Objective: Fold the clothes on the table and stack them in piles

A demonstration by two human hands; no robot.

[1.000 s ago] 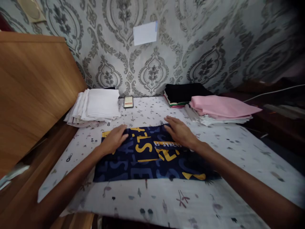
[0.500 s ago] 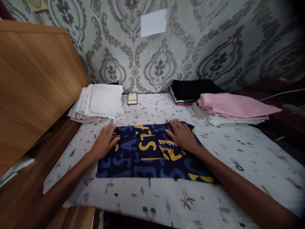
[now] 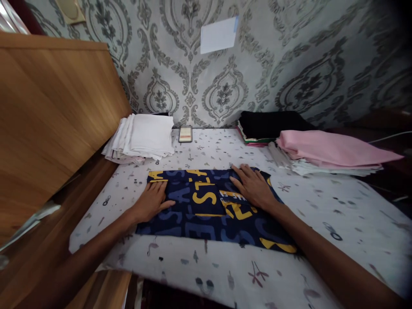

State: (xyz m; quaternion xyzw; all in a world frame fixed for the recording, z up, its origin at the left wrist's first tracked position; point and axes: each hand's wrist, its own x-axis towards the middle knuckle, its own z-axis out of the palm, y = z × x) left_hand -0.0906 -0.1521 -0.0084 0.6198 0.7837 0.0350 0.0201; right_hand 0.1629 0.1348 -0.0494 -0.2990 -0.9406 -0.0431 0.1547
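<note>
While left hand [image 3: 149,201] lies on navy cloth [image 3: 206,210], right hand [image 3: 252,184] rests near far edge, each grip spread.

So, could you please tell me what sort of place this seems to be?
Probably a room in a home, judging by the ornately patterned wall, the printed white sheet and the stack of folded white cloths.

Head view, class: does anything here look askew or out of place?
Yes: the pink cloth at right sits askew, its pointed corner jutting past the white pile beneath. The white paper on the wall also looks tilted.
</note>
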